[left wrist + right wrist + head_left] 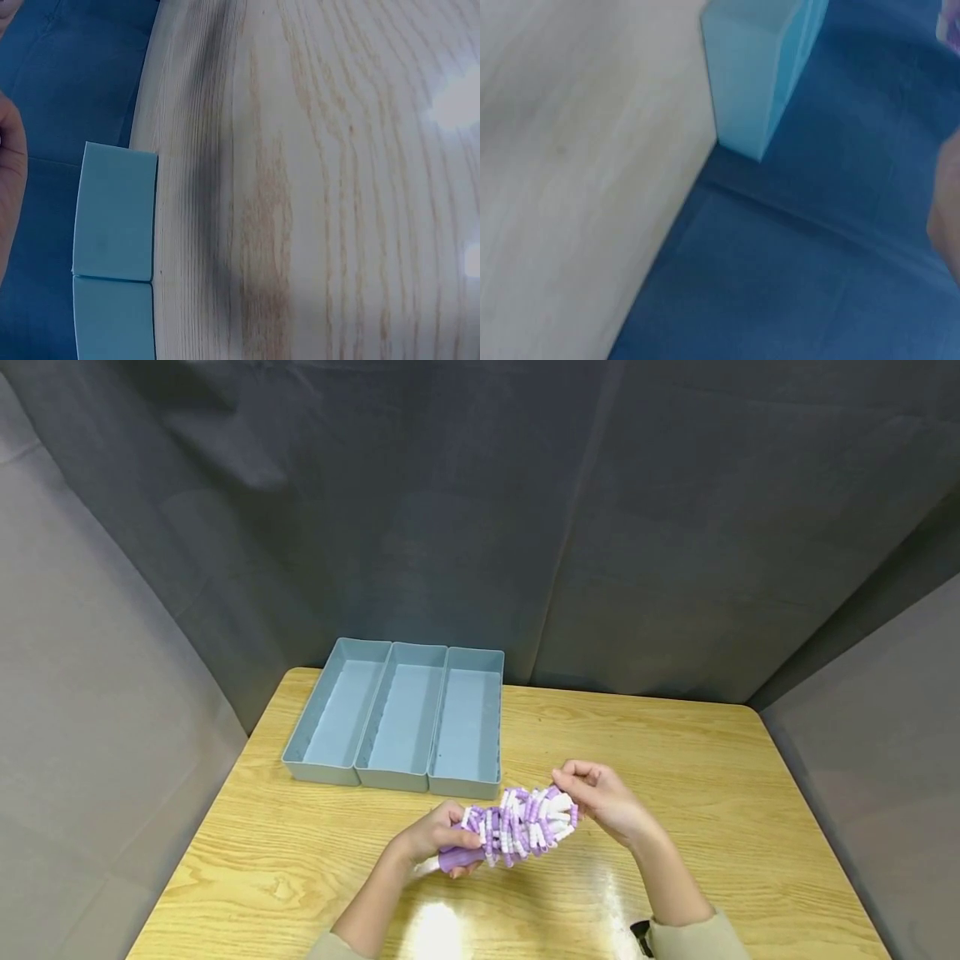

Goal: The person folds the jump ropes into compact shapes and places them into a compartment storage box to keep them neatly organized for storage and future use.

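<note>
A beaded jump rope with purple and white beads is bundled up above the table's front part. Around its handle end, at the purple handle, my left hand grips the bundle, thumb on top. My right hand has its thumb and bent index finger at the bundle's other end, pinching the beaded rope there. Only slivers of the left hand in the left wrist view and the right hand in the right wrist view show. A bit of the rope appears at that right view's edge.
Three blue-grey trays stand side by side at the back left of the wooden table. A dark curtain hangs behind the table, and grey panels flank it.
</note>
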### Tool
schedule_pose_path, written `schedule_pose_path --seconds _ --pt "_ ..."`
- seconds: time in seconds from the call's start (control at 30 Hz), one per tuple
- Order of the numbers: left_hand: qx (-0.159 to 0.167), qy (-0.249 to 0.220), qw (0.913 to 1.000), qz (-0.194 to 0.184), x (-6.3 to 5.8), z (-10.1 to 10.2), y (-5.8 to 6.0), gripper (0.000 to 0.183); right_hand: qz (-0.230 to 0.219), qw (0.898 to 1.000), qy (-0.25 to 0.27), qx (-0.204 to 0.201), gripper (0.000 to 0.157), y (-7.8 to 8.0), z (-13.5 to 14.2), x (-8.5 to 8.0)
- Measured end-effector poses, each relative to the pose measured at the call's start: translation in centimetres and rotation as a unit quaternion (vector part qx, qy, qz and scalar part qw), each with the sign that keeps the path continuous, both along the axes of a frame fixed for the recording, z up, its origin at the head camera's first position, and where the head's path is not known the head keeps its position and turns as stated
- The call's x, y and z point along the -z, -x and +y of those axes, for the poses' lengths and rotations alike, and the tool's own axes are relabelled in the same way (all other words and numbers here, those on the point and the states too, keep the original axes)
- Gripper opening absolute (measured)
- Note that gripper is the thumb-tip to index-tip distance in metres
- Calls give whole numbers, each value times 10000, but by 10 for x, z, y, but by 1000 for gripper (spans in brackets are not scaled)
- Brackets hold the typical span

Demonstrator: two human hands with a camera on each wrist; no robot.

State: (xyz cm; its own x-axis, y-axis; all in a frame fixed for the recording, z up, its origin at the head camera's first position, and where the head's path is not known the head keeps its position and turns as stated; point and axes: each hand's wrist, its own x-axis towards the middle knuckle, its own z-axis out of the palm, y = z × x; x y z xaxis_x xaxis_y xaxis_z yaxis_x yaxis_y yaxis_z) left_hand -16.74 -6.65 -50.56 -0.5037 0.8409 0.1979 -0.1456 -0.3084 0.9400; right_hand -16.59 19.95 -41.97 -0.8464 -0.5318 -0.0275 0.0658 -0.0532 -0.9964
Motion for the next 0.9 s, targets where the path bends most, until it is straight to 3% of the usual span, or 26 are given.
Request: schedule_pose_path --seconds 0.1,0.2,0.4,0.63,0.77,0.9 --pt "-18 1 10000 58 0 0 0 55 537 9967 -615 -19 15 1 8 -4" --pt "-36 47 10000 45 1 0 0 56 901 9906 -997 259 16 1 11 -8" --pt "-82 170 9998 -25 1 -1 0 51 1329 9744 -1163 1391 18 -4 4 -18" --pt "-166 258 9995 -22 0 -2 0 51 1969 9407 -1224 2476 6 -12 -8 -20" --pt "-159 260 9995 -71 1 0 -1 49 1985 9257 -1357 2920 4 -15 -10 -20" --pt "-172 162 9997 -108 4 1 -1 45 1531 9338 -1347 2941 10 -16 -10 -21"
